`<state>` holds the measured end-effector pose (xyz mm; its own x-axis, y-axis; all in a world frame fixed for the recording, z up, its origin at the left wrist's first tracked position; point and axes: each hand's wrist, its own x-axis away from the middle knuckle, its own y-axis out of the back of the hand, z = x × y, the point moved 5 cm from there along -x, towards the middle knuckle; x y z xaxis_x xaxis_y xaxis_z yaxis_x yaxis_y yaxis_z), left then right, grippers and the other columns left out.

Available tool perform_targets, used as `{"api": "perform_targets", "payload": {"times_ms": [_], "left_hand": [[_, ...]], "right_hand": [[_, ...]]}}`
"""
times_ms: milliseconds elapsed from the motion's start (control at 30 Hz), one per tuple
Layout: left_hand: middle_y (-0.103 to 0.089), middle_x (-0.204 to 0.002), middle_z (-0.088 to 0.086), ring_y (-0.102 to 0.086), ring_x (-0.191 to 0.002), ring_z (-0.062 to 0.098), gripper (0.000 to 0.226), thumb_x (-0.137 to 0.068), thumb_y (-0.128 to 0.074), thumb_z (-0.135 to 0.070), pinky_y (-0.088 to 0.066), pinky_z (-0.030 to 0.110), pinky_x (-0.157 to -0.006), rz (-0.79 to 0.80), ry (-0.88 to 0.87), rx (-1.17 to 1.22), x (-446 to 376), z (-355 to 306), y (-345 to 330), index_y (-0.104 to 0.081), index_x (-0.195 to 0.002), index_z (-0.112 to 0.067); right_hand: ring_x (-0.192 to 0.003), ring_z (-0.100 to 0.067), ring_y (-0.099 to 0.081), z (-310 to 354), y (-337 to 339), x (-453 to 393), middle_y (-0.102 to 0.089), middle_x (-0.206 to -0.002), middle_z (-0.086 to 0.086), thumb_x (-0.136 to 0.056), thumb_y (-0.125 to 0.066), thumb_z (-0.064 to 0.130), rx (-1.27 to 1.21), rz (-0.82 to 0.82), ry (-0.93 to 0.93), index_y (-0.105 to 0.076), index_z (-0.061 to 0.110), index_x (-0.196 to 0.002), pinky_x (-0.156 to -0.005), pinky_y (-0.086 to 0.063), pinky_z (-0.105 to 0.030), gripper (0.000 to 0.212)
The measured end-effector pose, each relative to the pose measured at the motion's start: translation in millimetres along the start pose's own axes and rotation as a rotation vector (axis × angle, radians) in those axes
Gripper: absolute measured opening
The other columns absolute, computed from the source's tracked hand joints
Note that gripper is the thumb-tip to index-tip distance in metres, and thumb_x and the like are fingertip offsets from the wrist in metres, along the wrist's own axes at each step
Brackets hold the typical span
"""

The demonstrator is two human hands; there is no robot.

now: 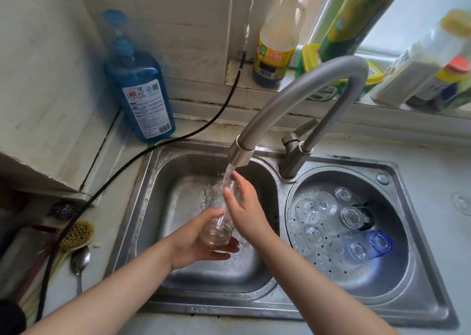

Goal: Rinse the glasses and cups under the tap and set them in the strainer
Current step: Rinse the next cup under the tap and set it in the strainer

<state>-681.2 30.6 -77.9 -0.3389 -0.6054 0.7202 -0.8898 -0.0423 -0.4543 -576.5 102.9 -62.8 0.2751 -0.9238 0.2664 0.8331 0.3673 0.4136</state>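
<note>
A person rinses a clear glass (220,220) over the left sink basin (178,207), both bare forearms reaching in from the bottom of the frame; the left hand (201,243) cups the glass from below, palm up, fingers curled round its base and thumb along its side; the right hand (244,207) comes in from the right with its wrist bent, fingers wrapped round the upper wall of the glass near the rim; the glass stands tilted, mouth up, directly beneath the spout of the curved grey tap (300,92), and a stream of water (228,179) runs into it and splashes around it; in the round right basin the perforated strainer (331,263) holds several clear glasses (323,203) set upside down, with one blue glass (379,241) at its right side, close together and some touching; on the counter to the left lie a spoon (80,260) and a bristle brush (76,235), with a black cable (132,158) running across past a blue soap bottle (141,97) in the corner; bottles (277,41) stand along the windowsill behind the tap.
</note>
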Motion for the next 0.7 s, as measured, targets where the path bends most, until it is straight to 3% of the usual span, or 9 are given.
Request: {"api": "perform_targets", "payload": {"times_ms": [67, 167, 300, 367, 467, 600, 700], "left_hand": [[-0.065, -0.099, 0.02, -0.065, -0.092, 0.031, 0.05, -0.08, -0.06, -0.042, -0.054, 0.042, -0.08, -0.029, -0.03, 0.073, -7, -6, 1, -0.066, -0.111, -0.003], [-0.066, -0.089, 0.012, -0.062, -0.083, 0.023, 0.038, -0.076, -0.065, -0.043, -0.051, 0.035, -0.077, -0.129, -0.024, 0.214, -21, -16, -1, -0.071, -0.096, -0.011], [-0.065, -0.08, 0.006, -0.062, -0.077, 0.02, 0.029, -0.081, -0.06, -0.044, -0.048, 0.029, -0.075, -0.206, 0.052, 0.36, -35, -24, -13, -0.069, -0.082, -0.017], [-0.064, -0.079, 0.003, -0.062, -0.072, 0.019, 0.026, -0.083, -0.061, -0.046, -0.049, 0.029, -0.074, -0.189, 0.082, 0.426, -42, -28, -19, -0.067, -0.082, -0.02], [-0.067, -0.08, 0.003, -0.067, -0.071, 0.021, 0.029, -0.078, -0.065, -0.047, -0.053, 0.033, -0.072, -0.191, 0.131, 0.461, -48, -30, -21, -0.067, -0.079, -0.018], [-0.068, -0.076, 0.004, -0.067, -0.071, 0.021, 0.025, -0.072, -0.063, -0.04, -0.05, 0.029, -0.081, -0.228, 0.183, 0.525, -43, -29, -12, -0.064, -0.077, -0.015], [-0.067, -0.077, 0.004, -0.063, -0.08, 0.021, 0.029, -0.075, -0.055, -0.043, -0.042, 0.028, -0.094, -0.165, 0.166, 0.586, -38, -23, -4, -0.065, -0.079, -0.017]], "right_hand": [[-0.137, -0.007, -0.032, -4, 4, 5, -0.033, -0.149, 0.006, -0.097, -0.05, 0.037, -0.038, 0.0, -0.026, -0.032, 0.024, -0.147, -0.113, -0.026, -0.026, 0.055], [-0.131, -0.008, -0.042, -12, 2, 10, -0.039, -0.147, 0.004, -0.097, -0.05, 0.039, -0.091, 0.0, -0.041, -0.036, 0.029, -0.144, -0.112, -0.035, -0.037, 0.051], [-0.134, -0.006, -0.039, -9, 3, 21, -0.045, -0.143, 0.003, -0.092, -0.057, 0.03, -0.062, -0.028, 0.096, -0.048, 0.025, -0.137, -0.112, -0.035, -0.035, 0.047], [-0.137, -0.005, -0.034, -5, 3, 25, -0.042, -0.146, 0.005, -0.085, -0.064, 0.026, 0.002, -0.01, 0.179, -0.044, 0.026, -0.14, -0.113, -0.032, -0.028, 0.059], [-0.134, -0.007, -0.038, -5, 4, 19, -0.044, -0.144, 0.005, -0.076, -0.069, 0.025, 0.091, -0.009, 0.21, -0.041, 0.024, -0.142, -0.112, -0.034, -0.031, 0.072], [-0.115, -0.012, -0.052, 8, -3, 0, -0.058, -0.123, 0.004, -0.074, -0.067, 0.023, 0.184, 0.032, 0.233, -0.055, 0.021, -0.125, -0.098, -0.045, -0.036, 0.053], [-0.103, -0.017, -0.059, 23, -13, -13, -0.065, -0.109, -0.001, -0.086, -0.064, 0.027, 0.2, 0.111, 0.191, -0.063, 0.019, -0.111, -0.089, -0.048, -0.034, 0.027]]}}
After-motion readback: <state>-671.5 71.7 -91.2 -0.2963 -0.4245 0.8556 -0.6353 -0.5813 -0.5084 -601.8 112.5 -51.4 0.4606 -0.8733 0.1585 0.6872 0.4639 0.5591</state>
